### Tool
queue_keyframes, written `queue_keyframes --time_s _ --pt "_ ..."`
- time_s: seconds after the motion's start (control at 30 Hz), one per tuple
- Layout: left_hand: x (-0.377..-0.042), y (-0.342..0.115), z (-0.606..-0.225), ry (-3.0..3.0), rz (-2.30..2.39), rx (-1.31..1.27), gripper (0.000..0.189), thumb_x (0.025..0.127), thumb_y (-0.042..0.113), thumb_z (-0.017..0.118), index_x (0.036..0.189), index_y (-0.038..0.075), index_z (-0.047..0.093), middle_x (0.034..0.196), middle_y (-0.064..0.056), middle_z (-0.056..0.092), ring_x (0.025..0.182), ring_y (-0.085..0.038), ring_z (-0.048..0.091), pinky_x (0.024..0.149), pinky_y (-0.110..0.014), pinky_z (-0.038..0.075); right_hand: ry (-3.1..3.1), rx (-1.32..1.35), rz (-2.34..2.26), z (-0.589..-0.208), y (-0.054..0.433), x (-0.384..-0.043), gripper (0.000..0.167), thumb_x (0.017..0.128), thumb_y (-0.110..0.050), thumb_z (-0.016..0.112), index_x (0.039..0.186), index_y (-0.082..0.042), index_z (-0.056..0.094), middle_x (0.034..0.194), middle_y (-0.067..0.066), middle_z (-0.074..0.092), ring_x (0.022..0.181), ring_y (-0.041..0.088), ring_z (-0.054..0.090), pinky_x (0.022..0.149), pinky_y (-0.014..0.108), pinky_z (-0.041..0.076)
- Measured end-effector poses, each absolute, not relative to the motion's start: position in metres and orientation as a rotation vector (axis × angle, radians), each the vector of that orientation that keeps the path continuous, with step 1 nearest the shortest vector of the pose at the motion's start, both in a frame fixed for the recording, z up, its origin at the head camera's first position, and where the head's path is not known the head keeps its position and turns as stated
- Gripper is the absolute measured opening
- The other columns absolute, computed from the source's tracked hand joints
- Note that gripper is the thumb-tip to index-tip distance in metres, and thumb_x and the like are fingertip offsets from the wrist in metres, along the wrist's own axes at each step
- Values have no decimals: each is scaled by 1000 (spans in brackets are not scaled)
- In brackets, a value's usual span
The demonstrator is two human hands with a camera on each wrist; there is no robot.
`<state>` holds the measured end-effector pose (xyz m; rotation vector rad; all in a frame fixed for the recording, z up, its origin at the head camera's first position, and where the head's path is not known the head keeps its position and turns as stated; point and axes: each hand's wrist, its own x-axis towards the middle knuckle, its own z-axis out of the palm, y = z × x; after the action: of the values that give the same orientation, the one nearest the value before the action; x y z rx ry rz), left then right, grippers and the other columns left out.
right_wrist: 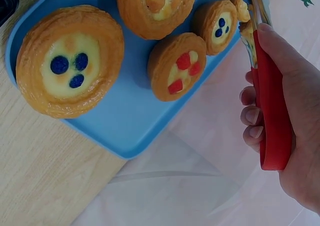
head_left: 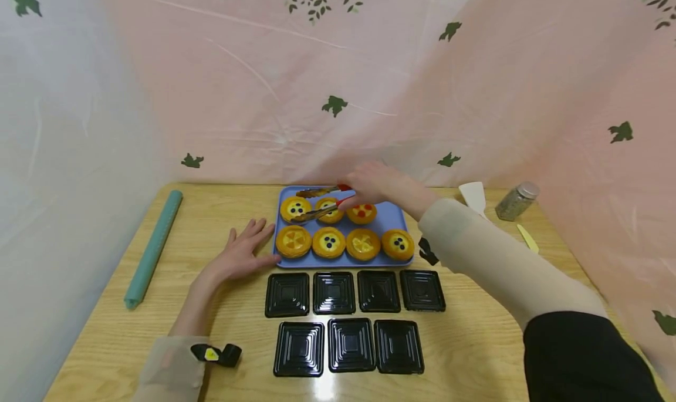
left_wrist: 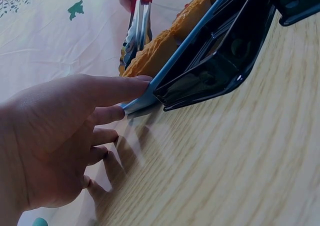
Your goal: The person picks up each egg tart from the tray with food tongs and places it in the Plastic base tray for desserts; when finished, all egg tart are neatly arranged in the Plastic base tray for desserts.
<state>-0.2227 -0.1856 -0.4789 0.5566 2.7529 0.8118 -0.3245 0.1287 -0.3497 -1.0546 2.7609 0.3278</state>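
Observation:
My right hand (head_left: 377, 186) grips red-handled metal tongs (right_wrist: 274, 111), reaching in over the back of a blue tray (head_left: 338, 265). The tongs' arms are spread around the egg tart with dark blue berries (head_left: 296, 208) at the tray's back left corner. Several more tarts sit on the tray in two rows, among them a red-topped tart (right_wrist: 177, 67) and an orange-slice tart (head_left: 293, 241). My left hand (head_left: 243, 250) lies at the tray's left side with its fingers spread, the thumb touching the tray's edge, as the left wrist view shows.
Several square black plastic containers (head_left: 287, 294) stand in two rows in front of the tray. A teal rolling pin (head_left: 154, 246) lies at the left. At the right are a white spatula (head_left: 474, 196), a glass shaker (head_left: 517, 201) and a yellow knife-like tool (head_left: 528, 238). Pink cloth (head_left: 264, 114) hangs behind.

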Motion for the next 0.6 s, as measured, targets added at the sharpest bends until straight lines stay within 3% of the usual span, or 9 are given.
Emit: queue_keyframes --time_s 0.3,0.6 --pt "-224 -187 -479 2753 811 551 85 97 49 64 162 6 29 171 -26 14 159 -50 4 123 -75 -7 2761 -1044 289 -352 128 -326 64 91 -64 67 136 -19 65 120 6 74 101 27 69 92 47 56" --pt "-227 -187 -480 2750 816 548 85 97 48 65 162 5 30 170 -27 15 159 -50 5 123 -75 -7 2789 -1027 298 -357 128 -325 62 91 -66 66 134 -21 66 115 4 75 96 26 67 91 46 55"
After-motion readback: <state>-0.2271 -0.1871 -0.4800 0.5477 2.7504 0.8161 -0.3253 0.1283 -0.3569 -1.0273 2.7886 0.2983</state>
